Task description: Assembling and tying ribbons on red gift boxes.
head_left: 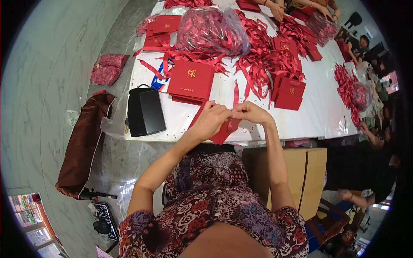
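A flat red card or folded paper bag lies tilted at the table's near edge, partly under my left hand. The left fingers are closed on it, and their tips meet those of my right hand. The right hand is in a pinch, with a red ribbon hanging just below the fingertips. What exactly sits between the tips is too small to make out. Just beyond my hands stands a stack of red cards with a gold emblem. Another ribbon strip lies past the fingertips.
A black case with a phone rests left on the white table. Farther back are a plastic bag of red ribbons, loose ribbons and more red cards. Other people's hands work across the table. A cardboard box stands right.
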### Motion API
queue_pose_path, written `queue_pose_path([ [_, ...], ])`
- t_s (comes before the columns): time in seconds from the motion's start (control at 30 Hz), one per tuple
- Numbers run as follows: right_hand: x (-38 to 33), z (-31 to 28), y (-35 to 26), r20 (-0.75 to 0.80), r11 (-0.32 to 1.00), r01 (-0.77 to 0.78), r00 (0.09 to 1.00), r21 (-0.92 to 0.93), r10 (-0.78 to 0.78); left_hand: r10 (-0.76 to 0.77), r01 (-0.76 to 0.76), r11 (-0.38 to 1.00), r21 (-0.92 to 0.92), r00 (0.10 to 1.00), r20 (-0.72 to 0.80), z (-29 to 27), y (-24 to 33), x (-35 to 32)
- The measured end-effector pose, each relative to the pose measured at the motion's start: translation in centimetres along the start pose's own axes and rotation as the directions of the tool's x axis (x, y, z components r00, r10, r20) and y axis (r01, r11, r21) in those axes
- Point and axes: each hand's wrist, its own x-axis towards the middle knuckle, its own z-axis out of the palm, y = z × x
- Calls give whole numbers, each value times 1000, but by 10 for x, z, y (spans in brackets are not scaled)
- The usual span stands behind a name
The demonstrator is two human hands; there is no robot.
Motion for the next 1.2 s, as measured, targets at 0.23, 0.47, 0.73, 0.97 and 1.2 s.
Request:
queue_pose_path([
  [0.23,33,19,10,-289,998,51,957,40,-37,-105,103,990,-94,994,-19,-5,3,1],
  [0.47,32,5,45,-754,973,41,626,-226,-201,-334,325,937,-125,940,-64,8,4,-14],
  [0.73,31,4,46,-868,909,-219,439,-355,-233,-392,365,913,-183,909,-143,34,-15,-18],
  [0.97,77,-9,45,-849,823,-295,382,-486,-364,-428,399,900,-177,885,-183,57,-21,0],
  [1.2,67,-11,46,-805,797,-215,360,-564,-472,-310,334,938,94,929,-204,49,0,-16],
])
